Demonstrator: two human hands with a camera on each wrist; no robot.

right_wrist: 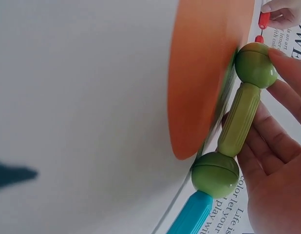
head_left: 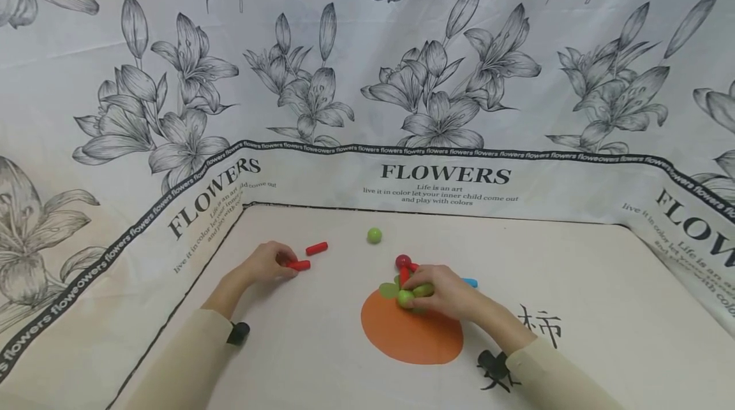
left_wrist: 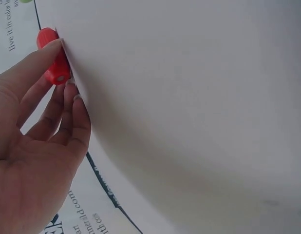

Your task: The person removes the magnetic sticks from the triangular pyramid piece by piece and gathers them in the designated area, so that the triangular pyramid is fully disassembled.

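Four pieces stand in one line at my right grip (head_left: 448,295): a smooth green ball (right_wrist: 256,66), a ribbed yellow-green rod (right_wrist: 238,119), a second green ball (right_wrist: 216,175) and a ribbed bright blue rod (right_wrist: 192,214). They meet end to end, so I judge this part as joined. At its far side, a glossy dark red ball (head_left: 404,262) and a short red rod (head_left: 404,277) below it seem to belong to the same structure, but whether these contacts are fixed, I cannot tell.

Loose on the pale cloth-covered surface (head_left: 304,333) lie a third green ball (head_left: 374,235), quite alone, and a red cylindrical rod (head_left: 317,248), just beyond my left grip (head_left: 272,261). Therefore I judge the work as partly done.

My right grip pinches the first green ball at the fingertips, and the yellow-green rod runs from it beside my fingers. My left grip pinches another red rod (head_left: 300,265); this one is well apart from the joined pieces.
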